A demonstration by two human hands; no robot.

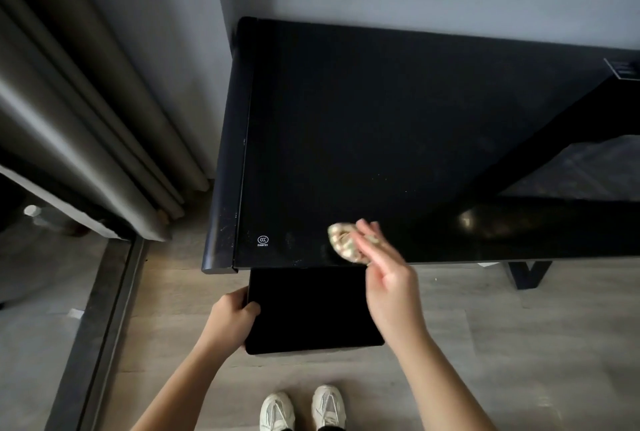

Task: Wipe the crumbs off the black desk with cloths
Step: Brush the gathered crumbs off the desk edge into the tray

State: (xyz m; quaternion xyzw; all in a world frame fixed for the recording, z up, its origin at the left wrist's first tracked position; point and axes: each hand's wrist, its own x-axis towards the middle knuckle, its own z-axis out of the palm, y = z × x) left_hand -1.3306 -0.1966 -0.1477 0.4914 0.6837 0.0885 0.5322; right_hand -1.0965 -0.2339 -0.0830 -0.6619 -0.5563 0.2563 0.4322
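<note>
1. Grey walls met behind a black desk that filled the frame from 12 to 3 o'clock; its glossy top was seen from above.
2. Pale wood-look floor ran under the desk, with grey curtains hanging at 9 to 10 o'clock.
3. Faint pale crumbs speckled the desk top near its centre, and a small white mark was printed near its front left corner.
4. The right hand reached to the desk's front edge, fingers loosely curled around a bunched, pale patterned cloth that lay on the top; both were blurred.
5. The left hand gripped the left edge of a flat black tray, thumb on top, fingers hidden beneath.
6. The tray was held level just below the desk's front edge, at 6 o'clock from the cloth.
7. Two white shoes stood on the floor at the frame's 6 o'clock.
</note>
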